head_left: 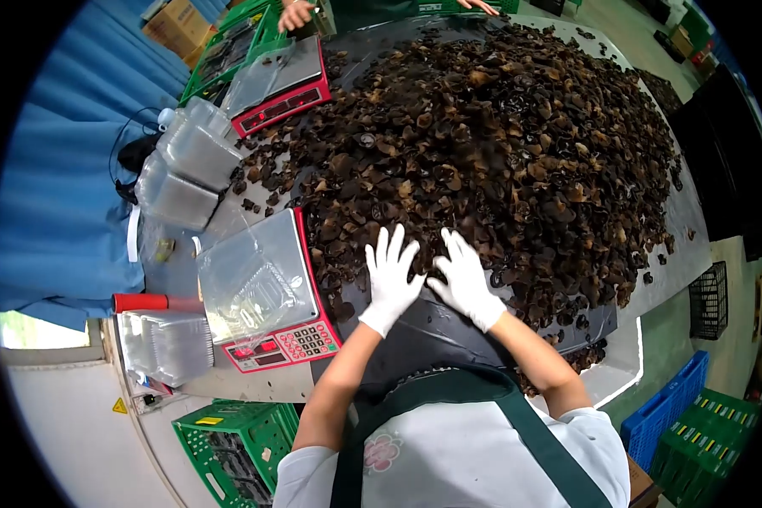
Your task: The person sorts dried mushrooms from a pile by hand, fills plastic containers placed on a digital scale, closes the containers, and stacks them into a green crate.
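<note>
The heap of dark brown, crinkled pieces (483, 152) lay loose across the grey bench (687, 241), none visible inside the clear plastic tray (267, 289) on the near red-and-silver scale (306, 340). At its near edge, the white-gloved left hand (391, 288) and right hand (464, 284) were open, fingers spread, gripping nothing visible. The heap's depth was hidden, and the person opposite (372, 10) was cut off above the forearms.

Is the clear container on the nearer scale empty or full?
Empty: the clear container on the nearer scale is see-through, with none of the dark pieces visible in it.
</note>
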